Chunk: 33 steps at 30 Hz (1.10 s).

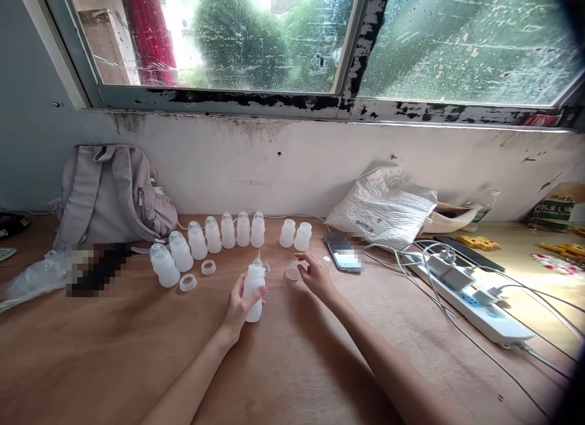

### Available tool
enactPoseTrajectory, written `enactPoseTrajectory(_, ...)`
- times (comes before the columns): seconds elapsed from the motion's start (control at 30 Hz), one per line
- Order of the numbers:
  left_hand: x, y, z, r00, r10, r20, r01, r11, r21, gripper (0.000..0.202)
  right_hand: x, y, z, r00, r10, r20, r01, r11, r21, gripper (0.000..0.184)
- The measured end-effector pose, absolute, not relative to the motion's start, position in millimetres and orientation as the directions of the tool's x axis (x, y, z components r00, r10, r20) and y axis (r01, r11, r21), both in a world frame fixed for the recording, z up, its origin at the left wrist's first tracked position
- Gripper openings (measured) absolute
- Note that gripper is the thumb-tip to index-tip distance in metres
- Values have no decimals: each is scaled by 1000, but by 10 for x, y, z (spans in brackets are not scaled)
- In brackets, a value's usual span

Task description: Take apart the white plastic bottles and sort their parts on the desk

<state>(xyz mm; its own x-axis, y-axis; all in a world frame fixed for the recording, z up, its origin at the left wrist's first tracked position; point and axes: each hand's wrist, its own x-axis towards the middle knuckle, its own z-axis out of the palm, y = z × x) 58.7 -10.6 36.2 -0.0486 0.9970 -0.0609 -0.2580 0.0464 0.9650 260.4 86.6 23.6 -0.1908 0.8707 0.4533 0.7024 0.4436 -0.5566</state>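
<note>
My left hand (237, 303) is wrapped round a white plastic bottle (253, 291) with a clear teat on top, held upright on the wooden table (137, 352). To its right, my right hand (315, 274) rests on the table, its fingers curled at a small clear cap (292, 273); I cannot tell if it grips the cap. Behind them stands a curved row of several white bottles with clear caps (212, 233), and two uncapped bottles (295, 235) stand apart to the right. Two white rings (187, 282) lie by the left bottles.
A grey backpack (112, 193) leans on the wall at the back left. A phone (343, 254), a crumpled white bag (384, 206) and a white power strip (470, 306) with plugs and cables lie at the right. A clear plastic bag (31, 279) lies far left.
</note>
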Motion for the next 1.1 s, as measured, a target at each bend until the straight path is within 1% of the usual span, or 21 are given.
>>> enactPoseTrajectory(0.07, 578, -96, 361, -29, 997, -73, -256, 63, 965, 43, 2603, 817, 262, -211, 887, 410, 677, 435, -594, 32)
enactPoseTrajectory(0.17, 580, -87, 349, -8, 998, -56, -225, 53, 973, 42, 2614, 731, 269, -311, 891, 332, 611, 455, -648, 33)
enactPoseTrajectory(0.2, 583, -86, 344, 4, 999, -49, -205, 49, 977, 42, 2616, 701, 260, -319, 888, 330, 584, 459, -670, 31)
enactPoseTrajectory(0.27, 588, -83, 330, 21, 999, -31, -158, 34, 987, 42, 2613, 642, 231, -269, 897, 350, 513, 441, -737, 28)
enactPoseTrajectory(0.33, 591, -79, 309, 8, 1000, 27, -89, -26, 996, 41, 2598, 588, 201, -159, 933, 324, 380, 361, -852, 32)
enactPoseTrajectory(0.4, 589, -75, 279, -8, 994, 108, 6, -108, 994, 42, 2573, 544, 183, -70, 969, 238, 187, 247, -951, 35)
enactPoseTrajectory(0.43, 588, -74, 261, -8, 990, 141, 55, -141, 989, 43, 2558, 527, 181, -38, 979, 200, 90, 203, -975, 34)
enactPoseTrajectory(0.5, 586, -77, 228, 12, 987, 159, 140, -159, 977, 50, 2527, 499, 189, 13, 986, 167, -64, 168, -984, 29)
enactPoseTrajectory(0.57, 590, -87, 207, 25, 988, 150, 211, -152, 966, 55, 2500, 473, 207, 51, 984, 168, -161, 174, -972, 27)
enactPoseTrajectory(0.6, 593, -94, 205, 33, 988, 150, 244, -154, 958, 55, 2488, 458, 217, 59, 984, 167, -190, 176, -966, 26)
enactPoseTrajectory(0.67, 603, -108, 212, 51, 981, 186, 307, -192, 932, 47, 2465, 423, 236, 56, 986, 160, -216, 168, -962, 25)
enactPoseTrajectory(0.77, 614, -118, 228, 71, 956, 286, 372, -291, 881, 37, 2433, 367, 253, 25, 990, 142, -202, 144, -969, 26)
enactPoseTrajectory(0.83, 613, -117, 228, 74, 946, 315, 405, -318, 857, 36, 2413, 339, 254, 2, 992, 126, -189, 124, -974, 27)
enactPoseTrajectory(0.93, 603, -110, 213, 79, 948, 308, 448, -310, 839, 39, 2397, 318, 242, -13, 994, 105, -189, 101, -977, 26)
enactPoseTrajectory(1.1, 590, -106, 202, 96, 943, 320, 488, -325, 810, 41, 2386, 286, 222, -51, 993, 108, -191, 96, -977, 21)
